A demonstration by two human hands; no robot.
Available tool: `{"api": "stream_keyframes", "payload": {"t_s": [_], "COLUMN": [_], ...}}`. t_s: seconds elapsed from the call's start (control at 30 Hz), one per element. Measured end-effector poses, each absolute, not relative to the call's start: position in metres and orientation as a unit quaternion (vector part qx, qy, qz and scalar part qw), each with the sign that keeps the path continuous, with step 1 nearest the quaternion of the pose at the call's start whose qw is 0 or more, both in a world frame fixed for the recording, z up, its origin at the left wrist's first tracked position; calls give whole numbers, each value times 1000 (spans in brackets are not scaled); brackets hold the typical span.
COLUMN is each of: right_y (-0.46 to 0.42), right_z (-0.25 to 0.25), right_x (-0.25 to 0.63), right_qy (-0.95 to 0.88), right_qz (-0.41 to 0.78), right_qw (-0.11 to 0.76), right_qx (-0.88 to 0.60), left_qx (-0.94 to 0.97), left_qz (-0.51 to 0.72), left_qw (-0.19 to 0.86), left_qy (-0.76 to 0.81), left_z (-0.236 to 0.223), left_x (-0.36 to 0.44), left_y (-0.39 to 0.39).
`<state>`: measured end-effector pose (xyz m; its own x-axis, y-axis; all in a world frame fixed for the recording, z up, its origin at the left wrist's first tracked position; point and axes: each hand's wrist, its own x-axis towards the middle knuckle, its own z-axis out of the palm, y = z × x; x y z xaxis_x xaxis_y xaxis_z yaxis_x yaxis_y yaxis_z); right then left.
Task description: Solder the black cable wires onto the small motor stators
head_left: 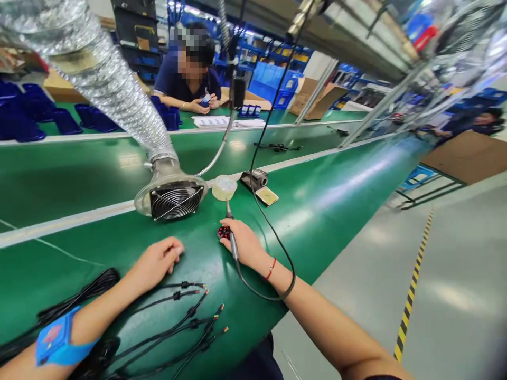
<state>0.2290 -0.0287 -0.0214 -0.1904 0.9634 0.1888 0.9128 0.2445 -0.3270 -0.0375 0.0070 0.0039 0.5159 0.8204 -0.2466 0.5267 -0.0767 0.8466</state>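
Note:
My right hand (246, 245) grips a soldering iron (234, 247), its tip pointing away from me towards a pale round dish (224, 188). Against the fingers of that hand sits a small round black part (223, 233) with red spots; whether it is held or only touched, I cannot tell. My left hand (161, 259) is curled closed above the green bench, and what its fingers hold, if anything, is hidden. Close to it lie several black cables (193, 311) with bare coloured wire ends. A blue wrist band (59, 338) circles my left wrist.
A fume extractor (174, 198) on a foil duct (119, 89) hangs at the left. Beyond the dish stands a soldering iron holder (255, 180) with a yellow sponge (267, 196). The iron's cord loops over my right forearm. Across the bench a person (190, 79) handles a blue part.

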Motion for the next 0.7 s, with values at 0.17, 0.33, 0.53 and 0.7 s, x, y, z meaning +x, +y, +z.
{"api": "stream_keyframes", "payload": {"t_s": [0.17,0.33,0.53,0.7], "right_y": [-63,-67,-71,-74], "right_z": [-29,-34,-33,-31], "right_x": [177,166,169,168], "right_qy": [-849,-866,-858,-856], "right_qz": [125,120,65,28], "right_qw": [178,203,230,261], "right_qx": [-482,-442,-454,-446], "left_qx": [674,693,675,659], "left_qz": [148,97,58,68], "left_qw": [522,523,572,588], "left_qy": [500,486,462,463], "left_z": [0,7,12,10], "left_x": [-35,-32,-31,-25], "left_y": [7,3,0,-2]}}
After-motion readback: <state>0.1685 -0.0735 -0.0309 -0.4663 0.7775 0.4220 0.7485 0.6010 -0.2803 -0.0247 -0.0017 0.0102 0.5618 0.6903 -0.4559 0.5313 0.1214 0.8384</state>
